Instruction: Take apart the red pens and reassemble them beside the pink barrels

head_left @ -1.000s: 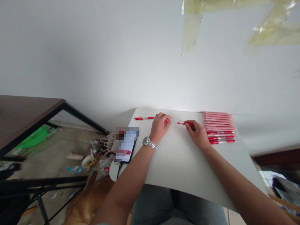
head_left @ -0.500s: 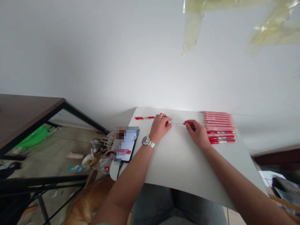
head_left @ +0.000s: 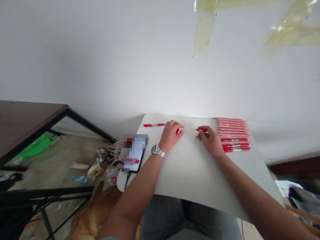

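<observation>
My left hand (head_left: 172, 132), wearing a metal watch, rests over the white table with its fingers curled around a red pen piece (head_left: 177, 131). Across a small gap, my right hand (head_left: 212, 141) pinches another red pen part (head_left: 202, 130) between thumb and fingers; a faint clear section seems to point from it toward the left hand. Left of my left hand lies a thin red pen (head_left: 148, 125) with a narrow middle, its right end running behind the fingers. Beside my right hand is a row of pink sticks (head_left: 232, 126), with several red-and-clear pens (head_left: 237, 149) at its near side.
A phone (head_left: 136, 156) on a cable lies at the table's (head_left: 190, 176) left edge, partly blurred out. A brown desk (head_left: 30, 116) stands to the left. Cables, a cup (head_left: 93, 171) and a brown furry animal (head_left: 97, 213) are on the floor. The wall borders the table's back.
My right thumb and fingers have shifted slightly around the red pen part, with a lower finger now showing beneath. My left hand has stayed nearly still.
</observation>
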`<state>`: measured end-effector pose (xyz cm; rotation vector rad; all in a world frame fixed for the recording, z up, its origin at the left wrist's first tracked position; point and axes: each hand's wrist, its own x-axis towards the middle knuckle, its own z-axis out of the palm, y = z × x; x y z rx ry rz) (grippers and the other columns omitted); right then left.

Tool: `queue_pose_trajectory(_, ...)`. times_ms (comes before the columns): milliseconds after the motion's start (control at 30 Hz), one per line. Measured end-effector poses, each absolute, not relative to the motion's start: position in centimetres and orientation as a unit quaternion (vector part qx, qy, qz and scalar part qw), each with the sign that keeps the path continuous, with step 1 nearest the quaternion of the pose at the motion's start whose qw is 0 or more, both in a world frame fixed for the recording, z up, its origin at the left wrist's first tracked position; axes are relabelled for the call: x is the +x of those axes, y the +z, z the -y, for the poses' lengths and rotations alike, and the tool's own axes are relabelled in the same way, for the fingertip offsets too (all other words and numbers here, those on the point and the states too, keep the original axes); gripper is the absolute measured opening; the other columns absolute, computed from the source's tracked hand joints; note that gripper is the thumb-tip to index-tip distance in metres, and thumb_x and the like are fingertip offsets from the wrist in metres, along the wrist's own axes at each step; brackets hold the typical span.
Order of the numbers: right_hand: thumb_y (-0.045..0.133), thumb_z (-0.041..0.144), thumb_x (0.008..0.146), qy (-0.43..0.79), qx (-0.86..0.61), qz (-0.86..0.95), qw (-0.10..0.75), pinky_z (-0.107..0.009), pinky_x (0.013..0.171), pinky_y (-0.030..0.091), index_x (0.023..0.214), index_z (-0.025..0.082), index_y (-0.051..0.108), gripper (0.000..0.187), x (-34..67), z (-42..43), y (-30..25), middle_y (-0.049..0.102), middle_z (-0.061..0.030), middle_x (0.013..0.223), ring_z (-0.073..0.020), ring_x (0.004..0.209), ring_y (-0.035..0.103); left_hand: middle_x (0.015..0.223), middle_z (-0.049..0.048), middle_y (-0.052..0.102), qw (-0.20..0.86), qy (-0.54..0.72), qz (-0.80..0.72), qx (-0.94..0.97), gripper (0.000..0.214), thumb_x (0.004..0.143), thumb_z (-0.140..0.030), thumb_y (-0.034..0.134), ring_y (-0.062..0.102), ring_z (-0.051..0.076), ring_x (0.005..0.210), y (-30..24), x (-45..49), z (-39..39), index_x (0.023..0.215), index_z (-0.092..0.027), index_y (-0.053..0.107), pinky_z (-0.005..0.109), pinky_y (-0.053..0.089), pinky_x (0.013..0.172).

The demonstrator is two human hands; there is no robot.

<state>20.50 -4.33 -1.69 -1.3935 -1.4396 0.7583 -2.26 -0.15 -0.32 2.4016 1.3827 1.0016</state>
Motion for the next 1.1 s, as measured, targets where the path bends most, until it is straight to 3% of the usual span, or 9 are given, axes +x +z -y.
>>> queue_pose_trajectory(333, 0.059, 0.06, 0.097, 0.295, -0.563, 0.583, 0.506, -0.04, 0.075, 0.063, 0.118, 0.021, 0.066, 0.044, 20.4, 4.4, -1.7, 0.076, -0.0062, 0.081, -0.0223, 0.074, 0.076, 0.107, 0.0047, 0.064, 0.127, 0.334, -0.428, 0.83, 0.011, 0.094, -0.031, 0.072, 0.059, 0.022, 0.104, 0.3, -1.8, 0.8, 0.104, -0.025, 0.073, 0.041, 0.051, 0.1)
queue_pose_trajectory(567, 0.056, 0.053, 0.101, 0.233, -0.562, 0.558, 0.565, -0.038, 0.072, 0.061, 0.118, 0.021, 0.064, 0.037, 20.4, 4.6, -1.2, 0.074, -0.0053, 0.083, -0.0198, 0.072, 0.072, 0.115, 0.0054, 0.067, 0.119, 0.284, -0.376, 0.874, 0.025, 0.094, -0.039, 0.072, 0.059, 0.025, 0.109, 0.2, 0.0, 1.6, 0.117, -0.029, 0.072, 0.045, 0.049, 0.106)
queue_pose_trajectory(767, 0.057, 0.051, 0.101, 0.221, -0.562, 0.561, 0.566, -0.037, 0.072, 0.061, 0.118, 0.021, 0.064, 0.035, 20.3, 4.8, -0.8, 0.074, -0.0061, 0.085, -0.0199, 0.072, 0.072, 0.115, 0.0034, 0.069, 0.112, 0.265, -0.354, 0.89, 0.024, 0.092, -0.036, 0.074, 0.059, 0.024, 0.108, -0.1, 1.3, 2.0, 0.115, -0.029, 0.073, 0.043, 0.048, 0.104)
queue_pose_trajectory(933, 0.057, 0.05, 0.101, 0.222, -0.564, 0.563, 0.562, -0.037, 0.071, 0.06, 0.117, 0.021, 0.064, 0.035, 20.3, 4.8, -0.8, 0.074, -0.0062, 0.085, -0.0201, 0.072, 0.072, 0.109, 0.0028, 0.071, 0.115, 0.249, -0.339, 0.9, 0.011, 0.098, -0.03, 0.065, 0.059, 0.023, 0.106, -0.1, 1.5, 1.8, 0.104, -0.028, 0.075, 0.041, 0.048, 0.1)
queue_pose_trajectory(1100, 0.058, 0.051, 0.1, 0.232, -0.561, 0.565, 0.559, -0.037, 0.071, 0.06, 0.118, 0.021, 0.064, 0.036, 20.3, 4.7, -0.9, 0.073, -0.0052, 0.082, -0.0198, 0.071, 0.072, 0.107, 0.0034, 0.072, 0.107, 0.25, -0.372, 0.887, 0.015, 0.101, -0.025, 0.06, 0.061, 0.023, 0.103, -0.1, 0.7, 1.3, 0.104, -0.027, 0.075, 0.042, 0.048, 0.1)
